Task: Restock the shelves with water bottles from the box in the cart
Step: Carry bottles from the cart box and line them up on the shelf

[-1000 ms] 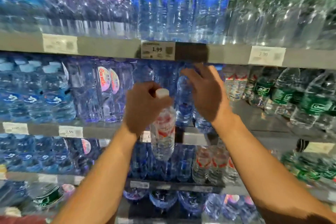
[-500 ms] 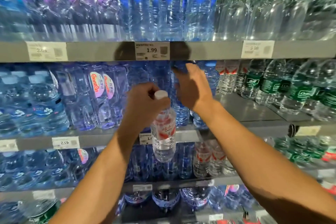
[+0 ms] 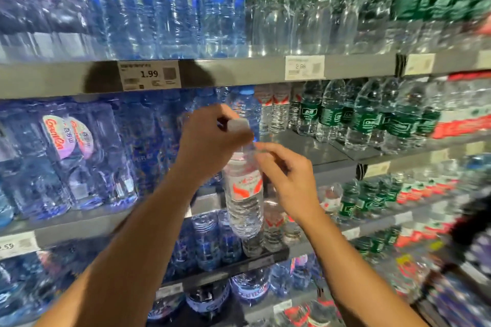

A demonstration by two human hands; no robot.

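Here, a ribbed clear plastic bottle (image 3: 244,202) hangs below the left hand (image 3: 210,145), whose grip pinches its neck; the right hand (image 3: 288,180) curls fingers against its shoulder.

A white price tag (image 3: 149,75) reading 1.99 hangs above and left of the left hand (image 3: 210,146); a second tag (image 3: 304,67) sits up to its right (print too blurred to trust). Pink-oval-labelled packs (image 3: 66,135) stand well to its left, green-labelled bottles (image 3: 366,117) off to its right, and a dark blurred shape (image 3: 473,225) far right, lower down.
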